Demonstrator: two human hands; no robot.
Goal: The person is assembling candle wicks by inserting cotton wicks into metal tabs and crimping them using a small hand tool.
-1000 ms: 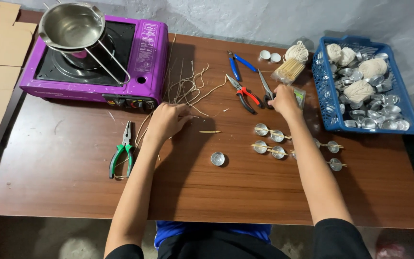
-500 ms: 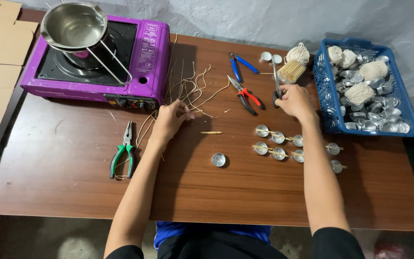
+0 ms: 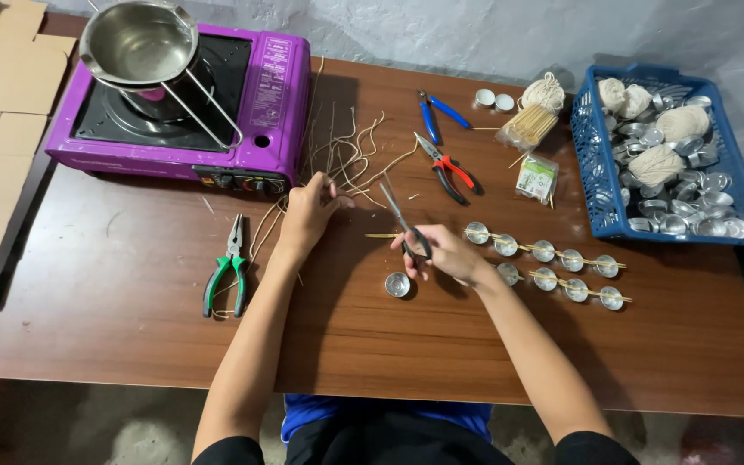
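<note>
My left hand (image 3: pixel 310 209) rests on a loose pile of waxed wick strands (image 3: pixel 346 159) at the middle of the brown table (image 3: pixel 131 344), its fingers pinching one of them. My right hand (image 3: pixel 446 256) holds a pair of dark scissors (image 3: pixel 399 217) whose blades point up and away, toward the wicks. A small empty metal cup (image 3: pixel 397 284) sits just below my right hand. A thin wooden stick (image 3: pixel 382 235) lies between my hands.
Two rows of metal cups on sticks (image 3: pixel 553 267) lie right of my right hand. A purple gas stove (image 3: pixel 182 108) carries a steel pot (image 3: pixel 138 45). Green pliers (image 3: pixel 226 265), red pliers (image 3: pixel 449 170), blue pliers (image 3: pixel 441 110), skewers (image 3: pixel 527 127) and a blue basket (image 3: pixel 592 164) of cups and string stand around.
My right hand picked up the scissors near the skewers and carried them left and down to the table's middle. My left hand stayed on the wick strands.
</note>
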